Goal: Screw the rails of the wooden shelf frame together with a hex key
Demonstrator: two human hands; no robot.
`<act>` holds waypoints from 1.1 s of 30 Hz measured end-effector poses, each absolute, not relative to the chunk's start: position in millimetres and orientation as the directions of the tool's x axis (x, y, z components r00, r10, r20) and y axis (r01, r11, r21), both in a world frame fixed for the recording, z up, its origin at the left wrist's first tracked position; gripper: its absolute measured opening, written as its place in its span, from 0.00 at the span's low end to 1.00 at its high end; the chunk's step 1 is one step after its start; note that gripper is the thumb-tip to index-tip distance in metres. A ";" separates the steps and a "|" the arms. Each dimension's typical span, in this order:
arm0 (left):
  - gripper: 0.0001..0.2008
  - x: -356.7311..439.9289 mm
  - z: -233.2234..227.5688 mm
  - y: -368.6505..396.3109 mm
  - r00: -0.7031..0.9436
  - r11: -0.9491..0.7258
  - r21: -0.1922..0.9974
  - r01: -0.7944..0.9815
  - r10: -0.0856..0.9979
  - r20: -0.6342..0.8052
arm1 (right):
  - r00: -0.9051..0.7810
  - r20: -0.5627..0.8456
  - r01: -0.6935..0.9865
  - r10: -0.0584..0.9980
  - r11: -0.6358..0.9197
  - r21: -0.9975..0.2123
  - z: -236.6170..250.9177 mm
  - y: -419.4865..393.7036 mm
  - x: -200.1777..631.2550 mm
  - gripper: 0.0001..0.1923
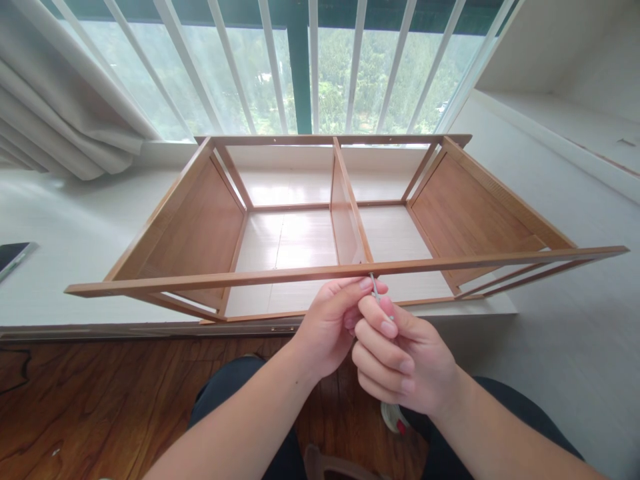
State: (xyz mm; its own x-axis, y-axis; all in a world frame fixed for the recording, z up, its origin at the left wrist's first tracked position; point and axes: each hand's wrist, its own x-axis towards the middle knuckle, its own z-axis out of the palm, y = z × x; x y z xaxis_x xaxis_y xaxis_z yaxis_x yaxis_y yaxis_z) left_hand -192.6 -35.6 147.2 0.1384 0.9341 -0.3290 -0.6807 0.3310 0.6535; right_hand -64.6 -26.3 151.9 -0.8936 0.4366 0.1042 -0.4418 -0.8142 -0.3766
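At lower centre of the frame, the left hand and right hand meet just below the front rail of a long open wooden shelf frame lying on a white window ledge. Both hands pinch a thin grey metal tool, likely a hex key, whose tip touches the rail beside the central divider panel. Each grip is closed on the tool's shank. Judged by its look, the key is stiff, light and slippery; hold is best taken near its bend. A dark phone lies at left edge; a pale curtain hangs at upper left.
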 end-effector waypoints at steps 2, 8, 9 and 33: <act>0.13 -192.7 147.2 -35.6 0.141 0.337 0.650 -0.681 0.932 -0.335 | -0.890 0.122 -0.450 0.438 -0.808 -0.381 149.9 -26.6 -65.2 0.19; 0.13 -193.4 146.9 -35.9 0.144 0.351 0.642 -0.681 0.925 -0.352 | -0.884 0.166 -0.466 0.437 -0.796 -0.387 144.6 -28.2 -67.2 0.18; 0.13 -193.5 146.8 -36.0 0.142 0.351 0.643 -0.680 0.924 -0.354 | -0.883 0.167 -0.467 0.438 -0.793 -0.391 143.9 -28.5 -67.6 0.18; 0.15 -192.5 144.2 -34.1 0.180 0.376 0.631 -0.679 0.918 -0.353 | -0.664 -0.227 -0.269 0.713 -0.511 -0.816 160.0 -32.2 -63.6 0.25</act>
State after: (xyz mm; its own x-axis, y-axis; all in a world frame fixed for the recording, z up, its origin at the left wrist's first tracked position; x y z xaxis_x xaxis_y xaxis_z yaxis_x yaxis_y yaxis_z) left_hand -192.5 -34.1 144.2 0.1803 0.9181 -0.3531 -0.6785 0.3759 0.6311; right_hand -63.6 -32.2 160.0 -0.6639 0.7125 -0.2272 -0.2694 -0.5113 -0.8161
